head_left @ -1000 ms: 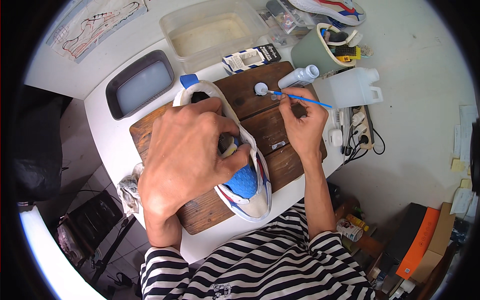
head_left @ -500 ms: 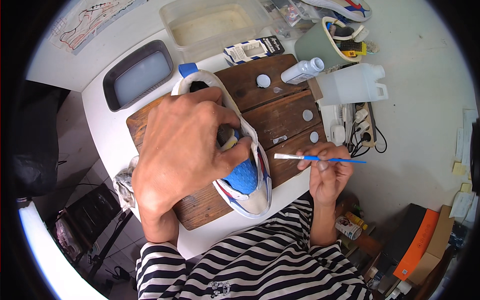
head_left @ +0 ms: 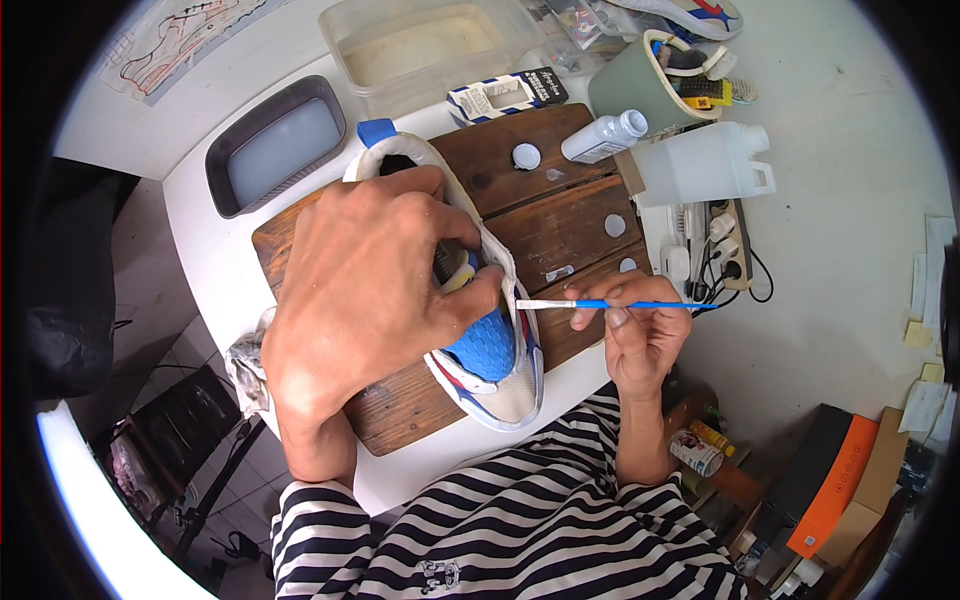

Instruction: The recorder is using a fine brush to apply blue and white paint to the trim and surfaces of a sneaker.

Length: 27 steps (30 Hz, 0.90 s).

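A white sneaker (head_left: 500, 398) with blue and red trim lies on a dark wooden board (head_left: 400, 412), toe toward me. My left hand (head_left: 365, 300) grips its upper by the opening, thumb and fingers curled in at the collar; the palm hides much of the shoe's left side. Between the fingertips of my right hand (head_left: 640, 335) is a thin blue paintbrush (head_left: 592, 304), held level. Its white flat tip meets the sneaker's right side edge, close to my left thumb. An open white bottle (head_left: 604, 137) leans at the board's far right, its round cap (head_left: 526, 156) beside it.
Behind the board stand a dark tray of cloudy liquid (head_left: 276, 150) and a clear plastic tub (head_left: 430, 50). A small box (head_left: 505, 95), a brush-filled bucket (head_left: 640, 85) and a translucent jug (head_left: 705, 165) line the far right. A power strip with cables (head_left: 735, 250) lies right.
My right hand has moved left with the paintbrush, bringing its tip from beside the sneaker to the shoe's edge. My left hand keeps its grip.
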Each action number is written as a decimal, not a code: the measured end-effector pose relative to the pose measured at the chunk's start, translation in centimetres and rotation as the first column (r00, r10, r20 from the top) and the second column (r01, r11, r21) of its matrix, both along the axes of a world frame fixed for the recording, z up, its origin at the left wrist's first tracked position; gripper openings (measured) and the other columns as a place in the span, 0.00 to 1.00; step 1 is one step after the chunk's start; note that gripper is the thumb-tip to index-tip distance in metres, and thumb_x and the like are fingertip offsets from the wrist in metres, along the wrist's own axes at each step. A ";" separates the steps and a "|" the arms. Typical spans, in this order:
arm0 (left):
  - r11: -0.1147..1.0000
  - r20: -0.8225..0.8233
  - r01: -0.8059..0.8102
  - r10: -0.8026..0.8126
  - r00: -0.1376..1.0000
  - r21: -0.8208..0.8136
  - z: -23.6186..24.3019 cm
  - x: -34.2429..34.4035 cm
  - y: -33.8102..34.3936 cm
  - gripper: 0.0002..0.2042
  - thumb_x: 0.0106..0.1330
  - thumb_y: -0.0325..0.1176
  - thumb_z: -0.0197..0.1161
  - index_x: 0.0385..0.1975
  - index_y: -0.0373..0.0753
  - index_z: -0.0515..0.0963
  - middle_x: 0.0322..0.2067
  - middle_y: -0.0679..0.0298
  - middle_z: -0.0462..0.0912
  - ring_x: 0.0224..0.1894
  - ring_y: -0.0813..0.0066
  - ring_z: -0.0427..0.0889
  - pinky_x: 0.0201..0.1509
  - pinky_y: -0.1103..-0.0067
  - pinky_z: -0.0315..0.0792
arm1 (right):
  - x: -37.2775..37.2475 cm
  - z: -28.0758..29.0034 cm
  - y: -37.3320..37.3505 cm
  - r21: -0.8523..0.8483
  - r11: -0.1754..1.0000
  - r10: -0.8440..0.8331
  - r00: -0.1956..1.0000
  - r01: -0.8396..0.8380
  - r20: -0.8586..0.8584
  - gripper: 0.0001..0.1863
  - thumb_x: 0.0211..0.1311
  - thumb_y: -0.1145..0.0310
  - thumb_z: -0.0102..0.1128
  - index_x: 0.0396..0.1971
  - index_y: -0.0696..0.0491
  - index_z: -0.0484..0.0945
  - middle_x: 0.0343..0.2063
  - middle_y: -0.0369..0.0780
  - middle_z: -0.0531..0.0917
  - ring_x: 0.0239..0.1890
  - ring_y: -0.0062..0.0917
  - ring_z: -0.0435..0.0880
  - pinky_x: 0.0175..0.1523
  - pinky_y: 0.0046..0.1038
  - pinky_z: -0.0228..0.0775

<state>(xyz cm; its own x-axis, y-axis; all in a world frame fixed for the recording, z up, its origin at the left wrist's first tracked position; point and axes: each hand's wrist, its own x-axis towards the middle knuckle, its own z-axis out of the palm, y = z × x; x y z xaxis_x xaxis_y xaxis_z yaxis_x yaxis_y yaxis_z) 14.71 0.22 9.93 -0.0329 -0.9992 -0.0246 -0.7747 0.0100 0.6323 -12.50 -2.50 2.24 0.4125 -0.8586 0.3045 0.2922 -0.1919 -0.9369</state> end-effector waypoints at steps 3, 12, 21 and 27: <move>1.000 -0.010 0.000 0.000 1.000 -0.002 -0.1 0.1 0.0 0.14 0.48 0.36 0.74 0.34 0.36 0.90 0.30 0.59 0.82 0.31 0.58 0.85 0.36 0.66 0.76 | 0.2 0.0 0.0 -0.012 1.000 0.002 1.000 -0.002 -0.003 0.05 0.69 0.84 0.59 0.42 0.64 0.77 0.36 0.52 0.85 0.33 0.31 0.88 0.56 0.44 0.84; 1.000 -0.012 -0.008 0.008 1.000 0.023 0.1 0.0 0.0 0.14 0.49 0.36 0.74 0.35 0.36 0.90 0.30 0.61 0.83 0.30 0.59 0.85 0.36 0.67 0.76 | 0.1 0.1 0.0 0.005 1.000 -0.013 1.000 0.013 0.000 0.05 0.68 0.84 0.59 0.42 0.64 0.77 0.36 0.52 0.85 0.33 0.31 0.88 0.55 0.43 0.84; 1.000 -0.016 -0.002 0.002 1.000 0.012 0.0 0.0 0.0 0.15 0.48 0.37 0.75 0.34 0.36 0.90 0.30 0.60 0.83 0.30 0.59 0.85 0.35 0.67 0.75 | 0.2 -0.2 -0.1 -0.016 1.000 -0.016 1.000 0.016 0.018 0.05 0.68 0.84 0.59 0.42 0.64 0.77 0.36 0.51 0.85 0.33 0.31 0.88 0.56 0.47 0.83; 1.000 -0.018 -0.007 0.007 1.000 -0.005 -0.2 0.0 0.0 0.14 0.49 0.36 0.74 0.34 0.36 0.90 0.30 0.60 0.83 0.31 0.58 0.85 0.35 0.66 0.75 | -0.3 -0.3 0.3 -0.021 1.000 -0.002 1.000 0.002 0.030 0.06 0.68 0.85 0.58 0.42 0.64 0.77 0.36 0.51 0.85 0.34 0.32 0.88 0.57 0.49 0.82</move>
